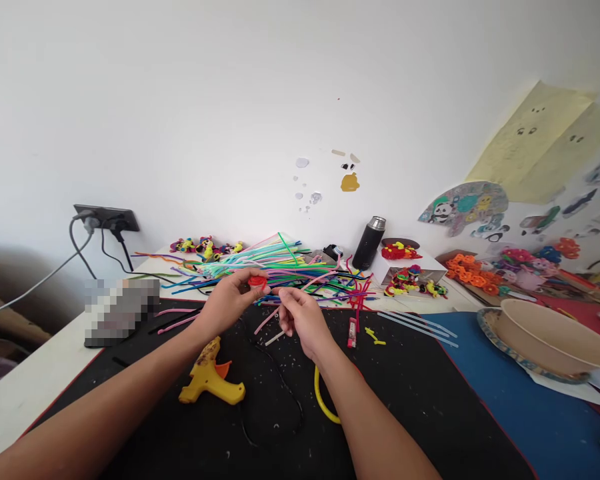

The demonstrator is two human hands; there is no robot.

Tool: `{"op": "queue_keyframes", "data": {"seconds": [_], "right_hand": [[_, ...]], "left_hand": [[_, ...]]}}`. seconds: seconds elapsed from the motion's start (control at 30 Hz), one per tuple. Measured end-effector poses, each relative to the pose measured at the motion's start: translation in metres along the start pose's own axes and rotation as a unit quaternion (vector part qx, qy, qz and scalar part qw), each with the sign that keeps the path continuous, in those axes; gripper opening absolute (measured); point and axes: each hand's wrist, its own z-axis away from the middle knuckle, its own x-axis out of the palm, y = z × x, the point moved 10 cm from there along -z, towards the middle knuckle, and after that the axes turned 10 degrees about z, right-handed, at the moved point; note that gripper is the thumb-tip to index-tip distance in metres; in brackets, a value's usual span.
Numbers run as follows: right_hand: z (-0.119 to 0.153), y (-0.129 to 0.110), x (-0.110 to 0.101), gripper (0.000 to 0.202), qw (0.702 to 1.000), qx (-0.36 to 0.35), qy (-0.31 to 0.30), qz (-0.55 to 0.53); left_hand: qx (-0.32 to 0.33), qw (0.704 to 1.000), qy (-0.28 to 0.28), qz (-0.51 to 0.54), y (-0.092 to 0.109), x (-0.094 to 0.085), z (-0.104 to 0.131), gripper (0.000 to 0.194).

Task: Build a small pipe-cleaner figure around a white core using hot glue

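A red pipe cleaner, bent into a small coil, is pinched between the thumb and fingers of my left hand. Close beside it on the right, my right hand has thumb and forefinger pressed together on what looks like the thin end of the same strand. Both hands are held above the far part of the black mat. Below my left forearm lies a yellow hot glue gun with an orange trigger. My right forearm partly covers a yellow curved loop.
Behind my hands spreads a heap of coloured pipe cleaners. A black thermos stands by a white box with small figures. Several pale glue sticks lie at right, near a large beige bowl. A black cord crosses the mat.
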Motion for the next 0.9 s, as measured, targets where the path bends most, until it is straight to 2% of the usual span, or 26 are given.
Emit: {"op": "queue_keyframes", "data": {"seconds": [0.17, 0.37, 0.63, 0.9], "right_hand": [[-0.001, 0.000, 0.003, 0.048, 1.000, -0.015, -0.009, 0.009], [-0.002, 0.002, 0.006, 0.049, 0.999, -0.025, -0.025, 0.022], [-0.001, 0.004, 0.006, 0.041, 0.997, -0.013, -0.017, 0.068], [0.000, 0.001, 0.004, 0.035, 0.998, -0.014, -0.008, 0.063]], "left_hand": [[0.063, 0.991, -0.009, -0.120, 0.007, 0.003, 0.003, 0.040], [0.063, 0.982, -0.036, -0.175, 0.013, 0.011, 0.006, 0.047], [0.068, 0.976, -0.060, -0.197, 0.011, 0.016, 0.007, 0.043], [0.046, 0.986, -0.112, -0.116, 0.010, 0.020, 0.006, 0.040]]}}
